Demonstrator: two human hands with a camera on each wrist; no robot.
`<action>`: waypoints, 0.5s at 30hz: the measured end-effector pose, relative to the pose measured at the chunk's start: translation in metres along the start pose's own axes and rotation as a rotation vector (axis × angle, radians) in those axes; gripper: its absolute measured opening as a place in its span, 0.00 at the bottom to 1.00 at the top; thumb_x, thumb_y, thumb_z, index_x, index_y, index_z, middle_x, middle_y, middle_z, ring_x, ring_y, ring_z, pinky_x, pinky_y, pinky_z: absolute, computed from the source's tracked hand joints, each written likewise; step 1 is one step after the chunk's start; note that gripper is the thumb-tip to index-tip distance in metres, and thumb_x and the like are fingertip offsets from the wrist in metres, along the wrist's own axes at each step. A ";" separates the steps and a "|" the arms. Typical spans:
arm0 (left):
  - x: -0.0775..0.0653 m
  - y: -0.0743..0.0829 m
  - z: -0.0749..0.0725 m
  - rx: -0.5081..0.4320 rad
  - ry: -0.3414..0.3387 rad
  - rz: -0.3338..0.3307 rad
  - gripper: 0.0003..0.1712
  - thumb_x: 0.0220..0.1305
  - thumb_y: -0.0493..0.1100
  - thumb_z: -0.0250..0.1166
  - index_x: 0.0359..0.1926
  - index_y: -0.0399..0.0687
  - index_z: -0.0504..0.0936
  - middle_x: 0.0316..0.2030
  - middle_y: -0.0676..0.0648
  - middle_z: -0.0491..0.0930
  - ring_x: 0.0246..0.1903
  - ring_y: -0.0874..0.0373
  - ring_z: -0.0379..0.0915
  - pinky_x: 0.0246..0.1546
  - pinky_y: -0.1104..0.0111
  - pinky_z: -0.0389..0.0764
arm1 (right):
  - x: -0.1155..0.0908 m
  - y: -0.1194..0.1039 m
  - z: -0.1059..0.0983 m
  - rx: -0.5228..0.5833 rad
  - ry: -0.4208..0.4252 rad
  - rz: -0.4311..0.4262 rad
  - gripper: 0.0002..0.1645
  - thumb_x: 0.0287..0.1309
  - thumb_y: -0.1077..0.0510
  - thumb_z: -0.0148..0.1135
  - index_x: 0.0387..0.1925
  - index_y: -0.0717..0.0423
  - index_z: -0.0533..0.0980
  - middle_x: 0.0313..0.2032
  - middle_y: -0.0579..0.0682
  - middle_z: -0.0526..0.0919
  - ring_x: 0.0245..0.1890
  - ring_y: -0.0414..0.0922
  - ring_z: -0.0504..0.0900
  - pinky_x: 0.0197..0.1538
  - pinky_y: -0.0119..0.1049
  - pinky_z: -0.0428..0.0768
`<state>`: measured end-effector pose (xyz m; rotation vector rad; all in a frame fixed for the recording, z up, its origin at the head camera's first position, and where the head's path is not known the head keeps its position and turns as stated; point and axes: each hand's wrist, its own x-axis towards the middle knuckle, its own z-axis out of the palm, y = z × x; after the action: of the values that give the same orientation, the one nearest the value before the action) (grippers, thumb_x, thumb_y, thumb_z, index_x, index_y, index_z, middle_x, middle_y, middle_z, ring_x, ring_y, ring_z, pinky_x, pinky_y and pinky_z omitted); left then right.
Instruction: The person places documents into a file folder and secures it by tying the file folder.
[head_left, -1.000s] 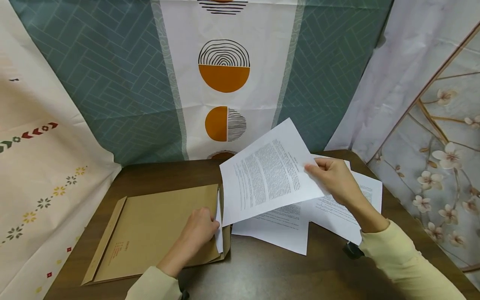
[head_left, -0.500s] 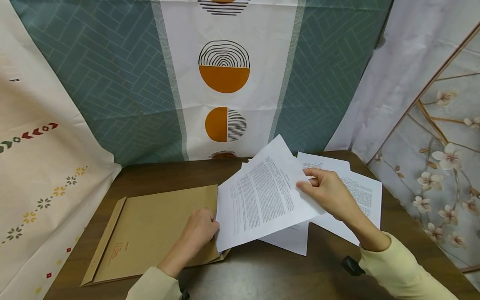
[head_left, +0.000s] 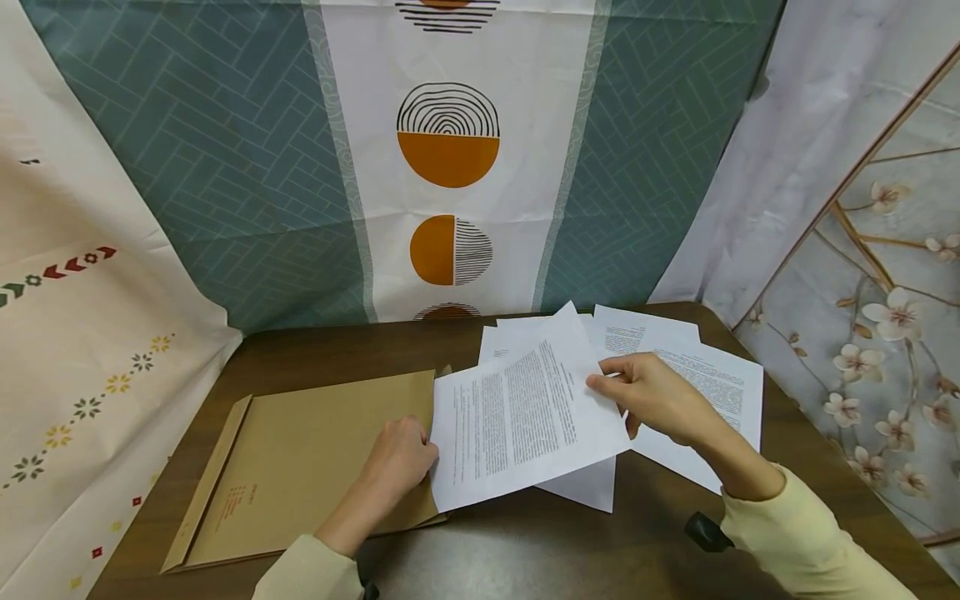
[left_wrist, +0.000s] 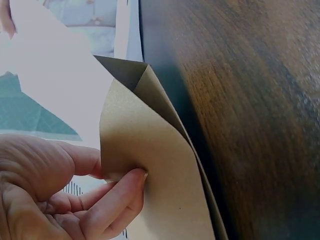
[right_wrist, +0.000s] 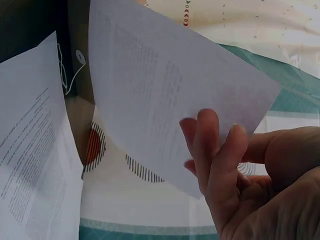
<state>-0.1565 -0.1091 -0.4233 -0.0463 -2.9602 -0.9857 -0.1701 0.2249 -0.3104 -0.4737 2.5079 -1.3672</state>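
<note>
The left end of the white sheet (head_left: 510,417) is hidden behind the top layer of the brown envelope (head_left: 322,454), at its open right side. How far in it goes, I can't tell. The sheet's small print is too tiny to read, and so are the red marks on the envelope.

From above, the left hand (head_left: 397,454) hides its own fingertips. Its wrist view shows the thumb and fingers pinching the envelope's top layer, beside the gaping mouth. The right hand (head_left: 652,396) pinches the sheet's right side with thumb and finger and holds it up at a tilt. Its other fingers are bent below.

The envelope lies near the desk's left edge. It is stiff, plain paper with a long folded strip on its left side. The sheet is thin and bends a little, with one corner poking up. Under and behind it, loose papers (head_left: 720,383) overlap toward the desk's far right corner, partly covered.

The desk (head_left: 525,550) is dark, shiny wood with streaky lines; its near edge is cut off. A round button (right_wrist: 80,56) with thin string shows beside the papers in the right wrist view.
</note>
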 end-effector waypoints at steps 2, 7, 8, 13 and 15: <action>0.000 0.001 0.000 0.001 0.001 -0.003 0.25 0.53 0.28 0.59 0.11 0.51 0.57 0.16 0.54 0.56 0.14 0.63 0.46 0.15 0.72 0.49 | 0.000 0.001 -0.001 0.004 -0.034 -0.003 0.16 0.72 0.58 0.59 0.50 0.68 0.81 0.30 0.53 0.87 0.22 0.48 0.82 0.19 0.42 0.79; -0.001 0.002 0.000 0.007 -0.002 -0.003 0.25 0.53 0.28 0.58 0.11 0.52 0.56 0.17 0.54 0.56 0.14 0.63 0.47 0.15 0.72 0.49 | 0.002 0.004 -0.002 0.076 -0.077 -0.012 0.15 0.71 0.60 0.59 0.51 0.69 0.79 0.32 0.56 0.88 0.23 0.48 0.84 0.19 0.39 0.79; -0.001 0.002 0.000 0.008 -0.001 0.003 0.25 0.52 0.28 0.58 0.11 0.52 0.55 0.17 0.54 0.55 0.15 0.64 0.46 0.15 0.72 0.48 | 0.003 0.004 -0.002 0.099 -0.075 -0.011 0.16 0.71 0.61 0.59 0.52 0.70 0.79 0.34 0.57 0.88 0.23 0.48 0.84 0.18 0.39 0.78; -0.002 0.002 -0.001 0.017 0.004 0.023 0.26 0.52 0.27 0.58 0.11 0.52 0.54 0.17 0.55 0.54 0.15 0.64 0.45 0.15 0.72 0.48 | 0.006 0.006 -0.001 0.200 -0.067 0.020 0.19 0.70 0.63 0.58 0.56 0.74 0.76 0.36 0.58 0.89 0.19 0.44 0.81 0.18 0.35 0.73; -0.003 0.003 -0.001 0.024 0.005 0.023 0.26 0.53 0.28 0.59 0.12 0.52 0.54 0.17 0.54 0.54 0.16 0.63 0.45 0.16 0.72 0.48 | 0.008 0.008 0.000 0.225 -0.071 0.038 0.20 0.71 0.63 0.58 0.56 0.75 0.75 0.36 0.58 0.89 0.17 0.42 0.78 0.18 0.34 0.71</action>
<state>-0.1534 -0.1074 -0.4214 -0.0766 -2.9598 -0.9463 -0.1790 0.2260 -0.3176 -0.4170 2.2602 -1.5655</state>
